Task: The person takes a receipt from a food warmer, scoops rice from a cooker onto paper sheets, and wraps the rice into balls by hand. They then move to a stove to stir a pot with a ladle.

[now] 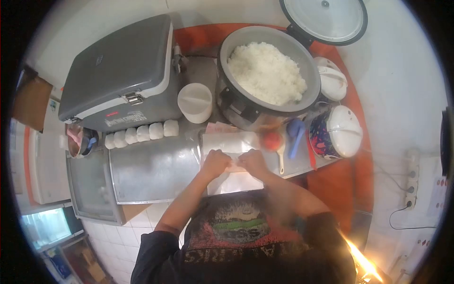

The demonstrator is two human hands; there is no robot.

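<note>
My left hand (216, 163) and my right hand (254, 163) are both closed, side by side at the counter's front edge. Between them they pinch a piece of wrapping paper (233, 166), pale and partly folded; whatever lies inside it is hidden. More white paper sheets (227, 142) lie flat just beyond my knuckles, and a paper sheet (232, 183) shows on my side of the hands. Right of my right hand are a red rice scoop (272, 141) with a pale handle (281, 161) and a blue scoop (296, 135). Several white wrapped packets (142, 133) stand in a row at left.
An open rice cooker (227, 71) full of white rice (267, 73) stands at the back, its lid (326, 19) raised. Left are a grey cooler box (118, 71), a white container (195, 103) and a metal pot (82, 142). White-lidded containers (343, 132) stand right.
</note>
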